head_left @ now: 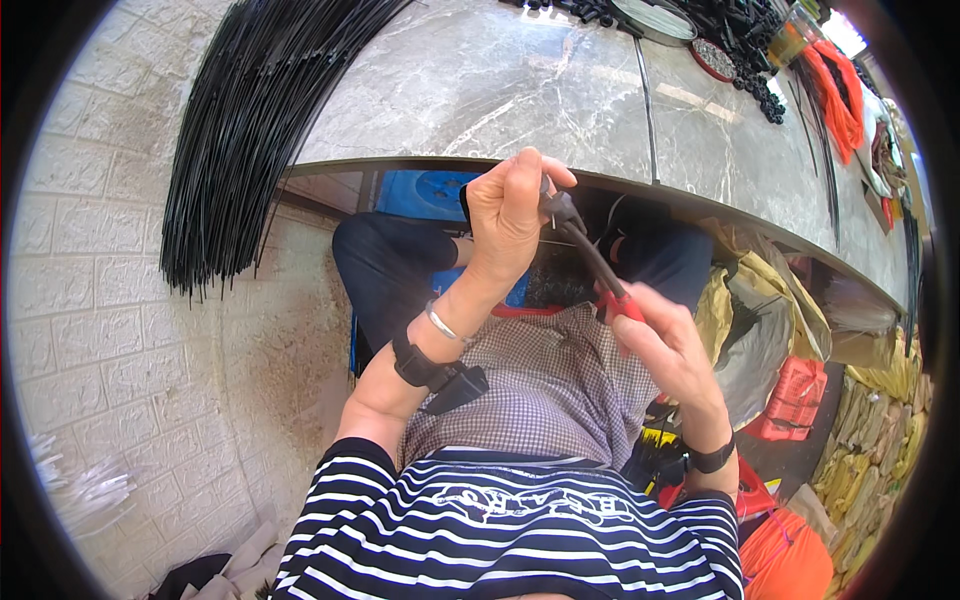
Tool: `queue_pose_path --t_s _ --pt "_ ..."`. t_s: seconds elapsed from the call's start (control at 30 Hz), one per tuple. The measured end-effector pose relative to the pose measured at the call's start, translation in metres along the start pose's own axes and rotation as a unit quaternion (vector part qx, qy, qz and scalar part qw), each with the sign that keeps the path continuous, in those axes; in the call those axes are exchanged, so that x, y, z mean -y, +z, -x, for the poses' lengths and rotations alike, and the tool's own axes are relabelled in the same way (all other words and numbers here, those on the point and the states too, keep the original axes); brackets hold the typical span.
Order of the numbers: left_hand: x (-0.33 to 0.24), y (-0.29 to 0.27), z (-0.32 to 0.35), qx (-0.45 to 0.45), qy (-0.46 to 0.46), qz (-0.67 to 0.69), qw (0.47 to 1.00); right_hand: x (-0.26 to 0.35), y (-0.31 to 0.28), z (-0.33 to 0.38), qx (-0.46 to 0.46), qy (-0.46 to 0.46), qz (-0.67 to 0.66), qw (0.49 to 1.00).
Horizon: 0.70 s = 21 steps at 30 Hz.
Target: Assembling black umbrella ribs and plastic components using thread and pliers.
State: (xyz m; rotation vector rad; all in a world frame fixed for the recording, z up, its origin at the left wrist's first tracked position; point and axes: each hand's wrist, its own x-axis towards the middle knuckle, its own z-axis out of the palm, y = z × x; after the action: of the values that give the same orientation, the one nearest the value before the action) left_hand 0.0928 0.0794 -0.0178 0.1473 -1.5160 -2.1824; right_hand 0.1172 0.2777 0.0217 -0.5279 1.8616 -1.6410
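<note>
My right hand [660, 340] is wrapped round the red grip of a hammer [597, 262], its dark shaft slanting up to the left. The hammer's dark head sits right beside the fingers of my left hand [508, 205], just off the near edge of the table. That left hand is closed with the thumb on top. A small dark bit shows at its fingertips, but what it holds is mostly hidden. Under both hands lies a checked apron [530, 370] across my lap.
A thick bundle of thin black rods [250, 130] hangs over the left end of the marble-patterned table [480, 90]. Small black parts [735, 70] and a round dish of pins [712, 60] lie at the far right. A red package [795, 398] sits below, near yellowish sacks [875, 440].
</note>
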Motion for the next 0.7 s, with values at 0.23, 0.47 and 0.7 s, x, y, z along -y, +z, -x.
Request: queue_pose_path --t_s 0.23,0.47,0.7 --pt "-0.003 0.003 0.000 0.050 0.033 -0.041 0.997 -0.006 0.013 0.013 -0.095 -0.038 0.275 0.956" --pt "-0.009 0.003 0.003 0.059 -0.002 -0.014 0.998 0.002 0.004 0.014 0.108 0.165 -0.226 0.954" --pt "-0.006 0.006 0.003 0.058 -0.044 0.058 0.996 -0.010 0.021 0.013 0.142 0.109 -0.381 0.907"
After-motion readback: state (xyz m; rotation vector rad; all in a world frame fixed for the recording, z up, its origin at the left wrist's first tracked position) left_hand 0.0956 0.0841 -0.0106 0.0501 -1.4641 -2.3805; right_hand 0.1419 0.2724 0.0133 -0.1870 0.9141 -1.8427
